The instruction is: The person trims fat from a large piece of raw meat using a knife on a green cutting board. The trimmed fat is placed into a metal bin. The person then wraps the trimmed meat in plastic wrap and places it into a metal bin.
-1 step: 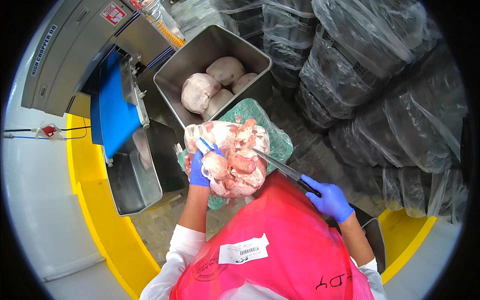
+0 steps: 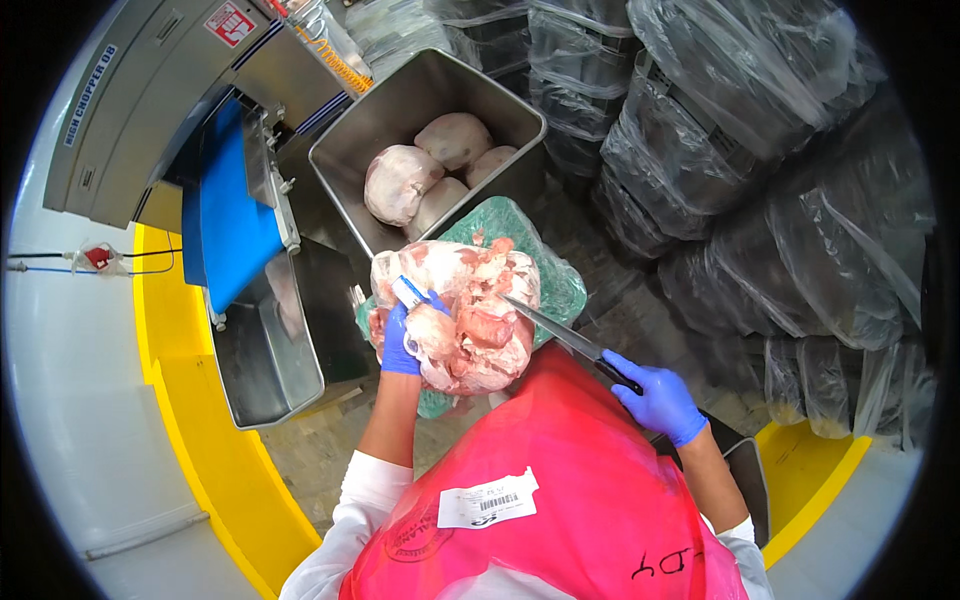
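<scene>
A large, pale pink piece of raw meat [image 2: 490, 330], ragged and cut open, lies on a stand covered in green plastic [image 2: 550, 265]. My left hand [image 2: 402, 342], in a blue glove, grips its left side by a rounded lump, the fingers partly hidden by meat. A small white-and-blue label or packet [image 2: 408, 291] shows at those fingers; I cannot tell if it is held. In my right hand [image 2: 660, 400], also gloved in blue, is the black handle of a long knife [image 2: 568, 337]. The blade points up and left, its tip touching the meat's right side.
Beyond the stand, a deep steel bin [image 2: 335, 165] holds several pale rounded cuts of meat [image 2: 400, 185]. At left stands a steel machine [image 2: 140, 90] with a blue chute [image 2: 240, 215], above another steel bin [image 2: 262, 415]. Plastic-wrapped dark crates [image 2: 700, 150] are stacked at right. Yellow barriers [image 2: 200, 400] curve nearby.
</scene>
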### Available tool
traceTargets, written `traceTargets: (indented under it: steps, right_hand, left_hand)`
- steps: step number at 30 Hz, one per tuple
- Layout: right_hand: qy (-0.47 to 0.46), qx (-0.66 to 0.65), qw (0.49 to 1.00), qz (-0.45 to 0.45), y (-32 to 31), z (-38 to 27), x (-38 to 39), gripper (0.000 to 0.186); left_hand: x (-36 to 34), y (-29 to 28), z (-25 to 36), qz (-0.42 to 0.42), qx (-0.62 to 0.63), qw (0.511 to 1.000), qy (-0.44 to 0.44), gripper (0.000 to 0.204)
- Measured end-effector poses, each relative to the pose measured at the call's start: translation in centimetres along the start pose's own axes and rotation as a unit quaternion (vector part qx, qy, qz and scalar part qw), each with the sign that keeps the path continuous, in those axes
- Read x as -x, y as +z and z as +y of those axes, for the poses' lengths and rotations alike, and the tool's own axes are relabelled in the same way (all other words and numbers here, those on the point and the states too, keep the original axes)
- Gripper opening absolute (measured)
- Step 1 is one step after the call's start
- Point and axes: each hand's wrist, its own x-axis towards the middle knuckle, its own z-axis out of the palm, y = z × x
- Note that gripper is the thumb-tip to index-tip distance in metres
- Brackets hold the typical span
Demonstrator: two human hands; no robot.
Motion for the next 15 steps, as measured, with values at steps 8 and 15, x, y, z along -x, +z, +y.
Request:
traceTargets:
  steps: [8,15]
  right_hand:
    - [-0.013,0.053,0.999,0.004,0.8,-0.3,-0.2,0.058]
    - [-0.031,0.073,0.997,0.01,1.4,-1.6,-0.6,0.058]
  left_hand:
    - [4.3,-0.6,-2.8,0.132,-0.055,0.988,-0.049,0.022]
    - [5.4,-2.9,-2.1,0.024,-0.006,0.995,-0.094,0.023]
